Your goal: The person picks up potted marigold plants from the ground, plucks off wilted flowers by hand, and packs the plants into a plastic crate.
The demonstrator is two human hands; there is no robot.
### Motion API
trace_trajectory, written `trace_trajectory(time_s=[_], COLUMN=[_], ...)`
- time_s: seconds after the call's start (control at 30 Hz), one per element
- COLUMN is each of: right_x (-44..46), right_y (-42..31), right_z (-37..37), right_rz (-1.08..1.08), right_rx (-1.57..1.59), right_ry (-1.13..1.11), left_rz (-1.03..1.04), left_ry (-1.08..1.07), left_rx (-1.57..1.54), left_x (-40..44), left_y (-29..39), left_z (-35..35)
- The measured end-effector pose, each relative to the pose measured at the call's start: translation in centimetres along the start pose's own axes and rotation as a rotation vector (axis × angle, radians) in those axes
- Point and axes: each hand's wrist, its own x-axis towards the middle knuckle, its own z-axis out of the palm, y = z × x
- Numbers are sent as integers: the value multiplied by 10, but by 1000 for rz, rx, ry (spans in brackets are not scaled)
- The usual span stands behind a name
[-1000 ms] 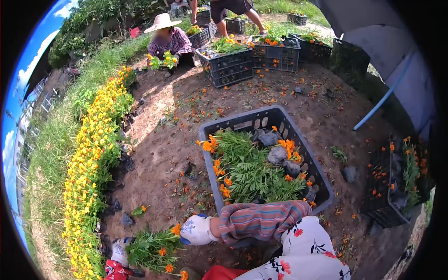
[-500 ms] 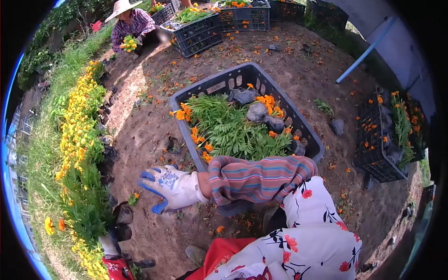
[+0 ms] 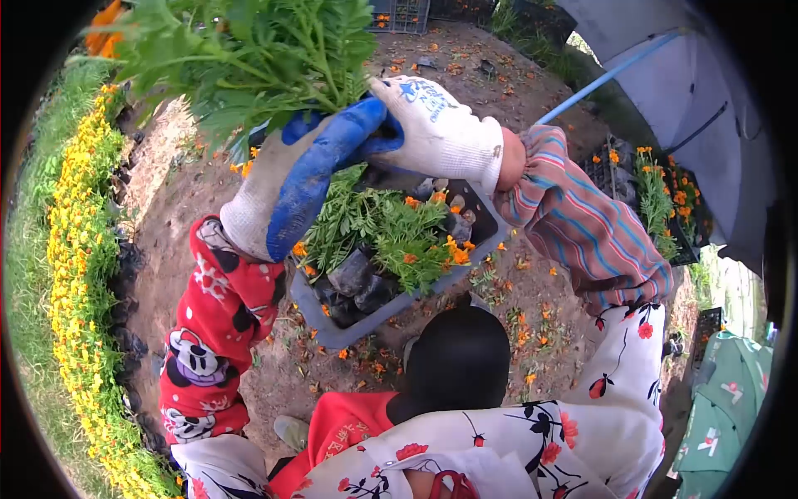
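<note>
A bunch of leafy marigold plants (image 3: 258, 62) is held up close to the camera, with a blurred orange bloom at its left end. My left hand (image 3: 307, 175), in a white glove with a blue coated palm, closes round the base of the stems. Against it, my right hand (image 3: 432, 125) in a matching glove also grips the stem base; its fingertips are partly hidden. Beneath both hands stands a dark plastic crate (image 3: 366, 328), holding more marigold plants (image 3: 349, 212) and dark bagged root balls (image 3: 357, 274).
A row of yellow marigolds (image 3: 79, 274) runs along the left side. At the right sits another crate of marigolds (image 3: 657, 191), near a grey umbrella (image 3: 640, 91) with a blue pole. A black rounded object (image 3: 457, 358) is close to my lap. Fallen petals dot the soil.
Both hands have risen and come together, now holding the marigold bunch. The right hand was empty over the soil, the left low beside the flower row. The view has shifted, and the other person is out of sight.
</note>
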Motion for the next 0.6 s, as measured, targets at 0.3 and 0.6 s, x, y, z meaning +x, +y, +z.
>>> trace_trajectory(time_s=[0.3, 0.6], right_x=[-97, -88], right_y=[91, 62], right_z=[1, 134], right_rz=[631, -221], right_rx=[225, -247], right_ry=[-10, -290], left_rz=[-478, -661], left_ry=[-350, -617], left_rx=[918, 1084], left_x=[-73, -67], left_y=[-78, -124], left_z=[61, 112])
